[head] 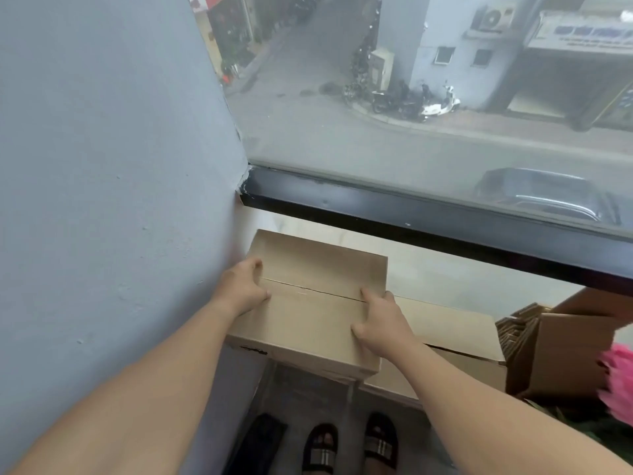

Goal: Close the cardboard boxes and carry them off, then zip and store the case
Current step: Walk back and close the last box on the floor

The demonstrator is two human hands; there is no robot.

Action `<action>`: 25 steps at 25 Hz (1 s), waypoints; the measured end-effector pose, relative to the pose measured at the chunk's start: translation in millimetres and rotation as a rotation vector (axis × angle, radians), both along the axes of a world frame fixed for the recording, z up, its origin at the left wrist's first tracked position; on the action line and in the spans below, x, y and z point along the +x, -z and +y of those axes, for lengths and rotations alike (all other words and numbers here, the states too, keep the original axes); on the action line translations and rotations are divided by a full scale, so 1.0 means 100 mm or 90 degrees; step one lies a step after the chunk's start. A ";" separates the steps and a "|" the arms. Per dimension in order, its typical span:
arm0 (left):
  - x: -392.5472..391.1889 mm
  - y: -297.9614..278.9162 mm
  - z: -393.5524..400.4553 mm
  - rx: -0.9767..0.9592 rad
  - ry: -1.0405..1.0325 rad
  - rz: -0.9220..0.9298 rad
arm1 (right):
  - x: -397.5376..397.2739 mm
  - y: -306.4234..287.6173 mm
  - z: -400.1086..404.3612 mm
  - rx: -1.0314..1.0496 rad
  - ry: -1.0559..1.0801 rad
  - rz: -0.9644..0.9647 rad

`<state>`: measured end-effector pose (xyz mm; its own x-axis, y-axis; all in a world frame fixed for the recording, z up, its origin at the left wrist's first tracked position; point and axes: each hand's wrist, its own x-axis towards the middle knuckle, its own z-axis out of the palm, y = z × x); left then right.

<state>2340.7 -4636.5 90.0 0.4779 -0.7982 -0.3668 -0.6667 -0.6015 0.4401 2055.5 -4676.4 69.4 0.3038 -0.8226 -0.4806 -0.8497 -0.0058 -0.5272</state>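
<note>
Where the grey wall meets the window, a closed cardboard box sits on the pale ledge, its left side tight against the wall. Top flaps are down and meet in a seam running across the middle. Near end overhangs the ledge edge.

Left hand is on the box's left edge at the seam: fingers curled over the side next to the wall, thumb on the top face. It grips the edge. Right hand is on the right edge: fingers bent over the top face near the seam, thumb lower down on the top, palm at the side. It also grips the box. The hands sit well apart, one per side.

Just right of that box, touching it, a second, lower box lies on the same ledge, flaps down, a dark gap along its near edge.

Further right, an open box holds stacked corrugated pieces; another person's arm reaches over it. Something pink sits at the frame edge, cannot tell what.

Below: two feet in black sandals on the floor. The case isn't in view. Through the glass: a street, parked scooters, a car.
</note>
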 end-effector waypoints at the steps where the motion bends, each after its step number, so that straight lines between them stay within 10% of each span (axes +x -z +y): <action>1: 0.03 0.06 -0.01 0.002 0.009 0.000 | 0.02 0.04 0.01 0.009 0.008 0.008; 14: 0.20 0.55 0.00 0.039 0.052 0.017 | 0.09 0.38 0.15 0.016 -0.009 0.073; 21: -0.21 0.06 -0.16 0.070 0.255 -0.191 | -0.30 -0.08 -0.05 0.001 0.052 0.038; 25: -0.88 -0.37 -0.50 0.050 0.376 -0.086 | -0.84 -0.58 0.01 -0.024 0.113 0.094</action>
<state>2252.3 -4686.9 127.0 0.0091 -0.9155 -0.4021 -0.9442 -0.1403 0.2979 1971.5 -4674.9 127.9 0.0807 -0.8752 -0.4771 -0.9070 0.1340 -0.3993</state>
